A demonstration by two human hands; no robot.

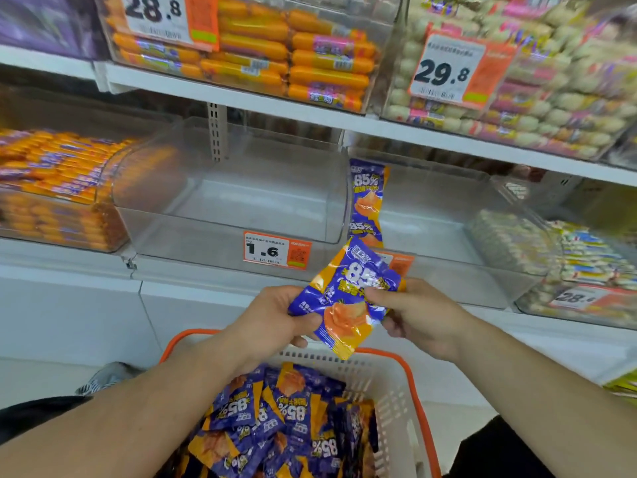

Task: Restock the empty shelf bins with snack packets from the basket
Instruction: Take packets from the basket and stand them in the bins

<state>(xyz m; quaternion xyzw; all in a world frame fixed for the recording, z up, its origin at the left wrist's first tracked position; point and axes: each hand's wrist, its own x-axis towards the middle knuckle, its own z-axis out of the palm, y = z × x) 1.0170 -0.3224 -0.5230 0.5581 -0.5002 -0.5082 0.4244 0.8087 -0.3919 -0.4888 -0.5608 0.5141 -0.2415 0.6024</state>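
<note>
A blue and orange snack packet point(348, 301) is held in front of the shelf, above the basket. My left hand point(275, 315) grips its left edge and my right hand point(410, 312) pinches its right side. Another packet of the same kind point(368, 201) stands upright behind it, between two clear bins. The clear bin point(227, 201) in the middle of the shelf holds nothing. The clear bin point(441, 215) to its right is also bare. The white basket point(396, 401) with an orange rim sits low in the view, holding several more packets point(286, 419).
A price tag reading 1.6 point(275, 251) hangs on the middle bin's front. A bin of orange sausage sticks point(58, 188) stands at the left, and a bin of pale packets point(586, 263) at the right. The upper shelf point(310, 119) carries full bins.
</note>
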